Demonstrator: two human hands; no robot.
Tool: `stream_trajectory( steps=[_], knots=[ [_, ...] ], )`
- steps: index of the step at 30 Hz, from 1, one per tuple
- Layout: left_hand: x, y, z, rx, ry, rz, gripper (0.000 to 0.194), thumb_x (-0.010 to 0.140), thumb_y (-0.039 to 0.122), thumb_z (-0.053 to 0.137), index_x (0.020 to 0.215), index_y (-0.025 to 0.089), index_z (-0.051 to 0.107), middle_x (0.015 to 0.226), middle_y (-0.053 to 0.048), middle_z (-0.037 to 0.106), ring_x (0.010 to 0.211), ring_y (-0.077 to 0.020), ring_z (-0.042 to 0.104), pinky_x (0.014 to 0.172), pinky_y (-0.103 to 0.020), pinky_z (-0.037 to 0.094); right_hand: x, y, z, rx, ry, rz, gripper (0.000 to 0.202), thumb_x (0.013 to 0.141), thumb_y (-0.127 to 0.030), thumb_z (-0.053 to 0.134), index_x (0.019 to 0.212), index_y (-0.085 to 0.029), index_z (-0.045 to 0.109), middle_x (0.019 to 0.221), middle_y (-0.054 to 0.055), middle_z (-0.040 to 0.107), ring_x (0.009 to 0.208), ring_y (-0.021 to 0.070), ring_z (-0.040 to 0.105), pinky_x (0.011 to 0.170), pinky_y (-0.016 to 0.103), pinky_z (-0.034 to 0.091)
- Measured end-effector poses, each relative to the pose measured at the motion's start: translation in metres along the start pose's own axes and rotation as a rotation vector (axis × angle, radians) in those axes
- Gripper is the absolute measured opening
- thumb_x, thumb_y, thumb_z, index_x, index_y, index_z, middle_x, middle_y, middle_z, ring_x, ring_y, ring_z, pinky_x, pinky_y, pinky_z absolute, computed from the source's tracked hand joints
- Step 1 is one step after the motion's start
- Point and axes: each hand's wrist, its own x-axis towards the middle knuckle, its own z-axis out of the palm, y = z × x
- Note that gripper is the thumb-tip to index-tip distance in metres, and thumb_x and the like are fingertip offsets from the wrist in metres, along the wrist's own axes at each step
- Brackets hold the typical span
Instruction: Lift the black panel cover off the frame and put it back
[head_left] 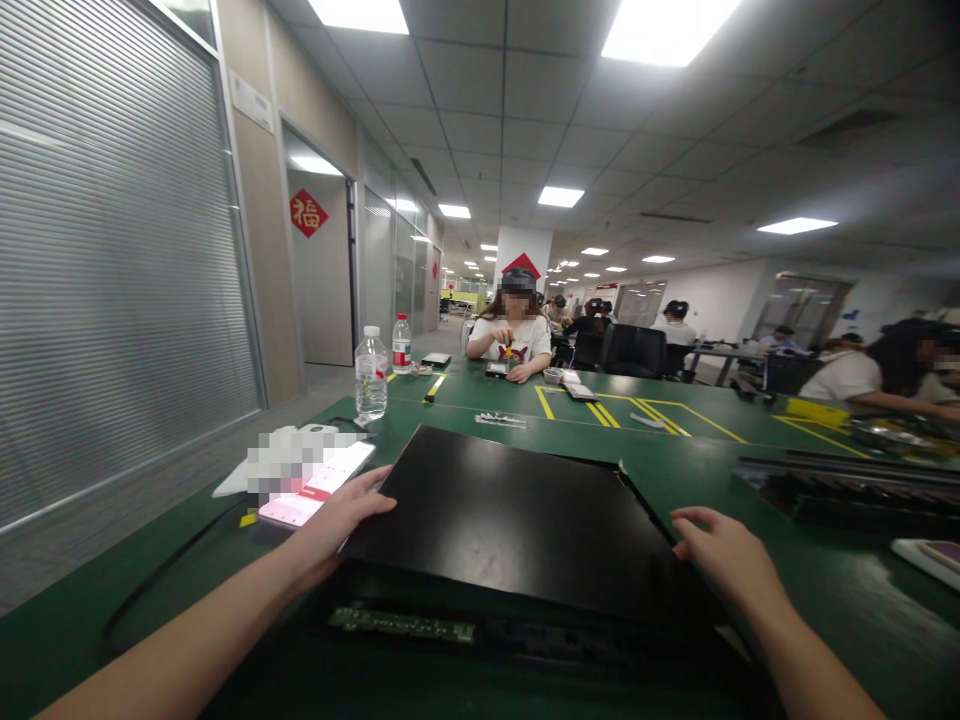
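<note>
A flat black panel, like a display screen, lies tilted in front of me with a dull light reflection on its face. My left hand grips its left edge, thumb on the top face and the other fingers partly hidden behind the edge. Beside the right edge is my right hand, its fingers bent and a little apart, with nothing visible in them. Under the panel's near edge, a narrow green circuit board shows along a dark strip or frame whose outline is hard to make out.
A lit phone lies left of the panel, near a water bottle. A red-capped bottle stands farther back. Across the green table a person works on a small device. Dark trays sit at right.
</note>
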Motion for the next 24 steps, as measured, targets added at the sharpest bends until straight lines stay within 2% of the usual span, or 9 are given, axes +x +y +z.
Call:
stream_trajectory(
  steps=[6,13,20,24],
  knots=[
    [0.0016,-0.0025,-0.0014,0.011,0.020,0.014,0.081,0.055,0.025,0.081,0.130,0.015,0.050,0.088,-0.010,0.077,0.077,-0.0270,0.072,0.068,-0.031,0.053,0.0010,0.0016,0.0011,0.022,0.021,0.005,0.039,0.072,-0.040,0.047,0.100,-0.021,0.066,0.067,0.004,0.071,0.073,0.0233,0.065,0.061,0.030,0.041],
    [-0.0008,-0.0004,-0.0001,0.015,0.006,0.012,0.081,0.061,0.022,0.077,0.134,0.017,0.042,0.089,-0.008,0.077,0.078,-0.0254,0.072,0.068,-0.031,0.052,0.0004,0.0014,0.0004,-0.031,-0.015,-0.005,0.039,0.073,-0.041,0.044,0.100,-0.022,0.064,0.067,0.003,0.071,0.073,0.0237,0.065,0.063,0.032,0.041],
    [-0.0009,-0.0011,-0.0018,0.021,0.015,0.011,0.074,0.062,0.023,0.075,0.130,0.018,0.046,0.095,-0.008,0.075,0.084,-0.0265,0.071,0.069,-0.031,0.052,-0.0004,0.0003,0.0000,-0.034,-0.015,-0.021,0.037,0.073,-0.039,0.044,0.097,-0.021,0.065,0.065,0.003,0.070,0.072,0.0224,0.065,0.062,0.030,0.041],
    [-0.0001,-0.0021,-0.0029,0.023,-0.006,0.005,0.077,0.063,0.023,0.075,0.133,0.019,0.043,0.095,-0.008,0.075,0.084,-0.0267,0.071,0.070,-0.032,0.052,0.0008,0.0012,0.0006,-0.031,-0.018,-0.016,0.036,0.073,-0.040,0.045,0.096,-0.021,0.066,0.064,0.003,0.070,0.069,0.0218,0.064,0.059,0.030,0.041]
  ],
)
